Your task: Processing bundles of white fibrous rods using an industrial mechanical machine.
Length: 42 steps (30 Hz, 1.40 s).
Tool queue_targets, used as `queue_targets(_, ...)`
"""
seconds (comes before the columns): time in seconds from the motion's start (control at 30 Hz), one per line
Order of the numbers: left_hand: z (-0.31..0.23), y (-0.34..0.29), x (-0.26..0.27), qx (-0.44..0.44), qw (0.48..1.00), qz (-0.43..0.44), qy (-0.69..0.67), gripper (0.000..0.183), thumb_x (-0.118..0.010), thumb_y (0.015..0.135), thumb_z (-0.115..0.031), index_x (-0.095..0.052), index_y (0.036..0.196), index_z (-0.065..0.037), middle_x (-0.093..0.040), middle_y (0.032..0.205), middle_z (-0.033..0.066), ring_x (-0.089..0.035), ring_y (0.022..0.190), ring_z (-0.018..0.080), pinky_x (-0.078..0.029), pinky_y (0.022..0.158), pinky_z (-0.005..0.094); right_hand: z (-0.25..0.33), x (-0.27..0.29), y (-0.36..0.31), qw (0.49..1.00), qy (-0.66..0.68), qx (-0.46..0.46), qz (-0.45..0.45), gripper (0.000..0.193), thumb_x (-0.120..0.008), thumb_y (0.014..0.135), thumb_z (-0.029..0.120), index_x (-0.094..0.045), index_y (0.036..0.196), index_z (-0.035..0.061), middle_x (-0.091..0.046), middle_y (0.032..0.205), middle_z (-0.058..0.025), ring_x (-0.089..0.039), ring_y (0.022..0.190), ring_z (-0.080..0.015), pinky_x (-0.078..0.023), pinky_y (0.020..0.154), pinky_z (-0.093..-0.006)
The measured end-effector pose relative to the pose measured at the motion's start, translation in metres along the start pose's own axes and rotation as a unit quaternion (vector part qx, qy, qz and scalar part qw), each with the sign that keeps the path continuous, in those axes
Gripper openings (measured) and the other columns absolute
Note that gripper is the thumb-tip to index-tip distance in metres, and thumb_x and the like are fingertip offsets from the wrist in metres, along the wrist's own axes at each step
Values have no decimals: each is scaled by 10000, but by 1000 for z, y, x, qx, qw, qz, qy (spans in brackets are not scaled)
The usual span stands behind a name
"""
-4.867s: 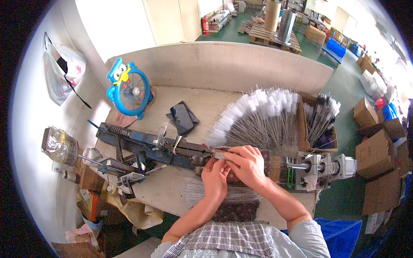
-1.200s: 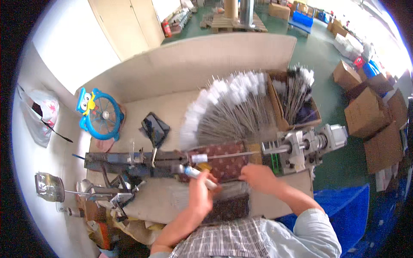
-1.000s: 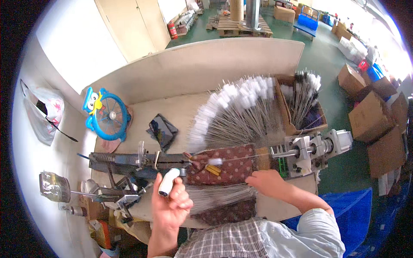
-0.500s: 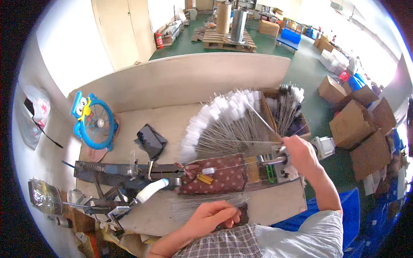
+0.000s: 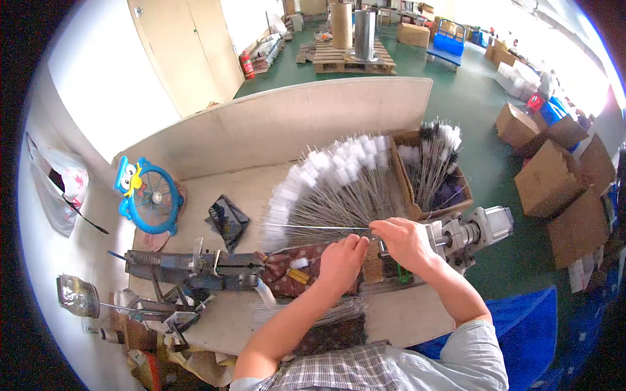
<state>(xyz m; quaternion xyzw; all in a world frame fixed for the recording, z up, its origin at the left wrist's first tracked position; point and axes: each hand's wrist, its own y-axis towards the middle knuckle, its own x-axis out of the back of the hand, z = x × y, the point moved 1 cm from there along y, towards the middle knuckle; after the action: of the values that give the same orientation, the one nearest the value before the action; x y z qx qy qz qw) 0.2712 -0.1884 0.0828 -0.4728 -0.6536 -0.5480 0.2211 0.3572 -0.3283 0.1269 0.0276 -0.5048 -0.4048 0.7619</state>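
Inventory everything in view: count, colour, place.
Fan: one, blue, table left
Brushes: many, white, on table
Box: one, brown, right of brushes
Sheet: one, black, left of brushes
Fixture: one, black, table left
Motor: one, silver, table right
Dotted cloth: one, brown, table centre
Wires: many, silver, before cloth
Bag: one, white, left wall
Bin: one, blue, front right
Cartons: several, brown, right floor
Extinguisher: one, red, background
Trolley: one, blue, background
Left grip: one, bare, over cloth
Right grip: one, bare, holding rod
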Motion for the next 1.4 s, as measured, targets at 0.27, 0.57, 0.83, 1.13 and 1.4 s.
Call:
queue_targets(0.27, 37, 1, -23, -14, 986, 49, 159, 48, -542, 724, -145, -506, 726, -113, -526, 742, 38, -583, 715, 209, -461, 605, 331, 11, 10, 10, 980, 28, -12, 194, 128, -664, 740, 225, -710, 810, 128, -632, 723, -88, -579, 732, -277, -469, 672, -385)
queue_targets(0.57, 41, -17, -15, 96, 958, 103, 252, 54, -568, 713, -135, -532, 749, -117, -542, 756, 37, -566, 768, 217, -468, 633, 352, 15, 6, 13, 984, 71, 20, 162, 130, -692, 714, 221, -714, 796, 122, -648, 735, -68, -581, 722, -264, -472, 667, -372)
queue_targets(0.83, 41, 13, 13, 23, 962, 54, 266, 54, -572, 692, -151, -549, 657, -117, -529, 749, 36, -525, 768, 213, -421, 666, 342, 20, 1, 21, 978, 115, 28, 174, 155, -676, 720, 268, -705, 783, 129, -658, 762, -35, -577, 781, -241, -478, 720, -364)
queue_targets(1.13, 79, -35, 20, 130, 980, -10, 151, 264, -532, 800, -82, -600, 1053, -45, -547, 944, 122, -555, 870, 288, -479, 707, 383, 53, -56, 52, 976, 106, 98, 166, 160, -701, 702, 295, -713, 755, 145, -632, 686, -26, -567, 736, -221, -475, 669, -345)
queue_targets(1.4, 21, -131, 59, 607, 546, -21, -578, 317, -554, 880, -337, -628, 869, -29, -566, 699, 73, -557, 664, 240, -457, 601, 345, 96, -111, 63, 972, 62, 114, 196, 155, -647, 722, 306, -695, 737, 159, -625, 698, -7, -568, 789, -227, -479, 694, -359)
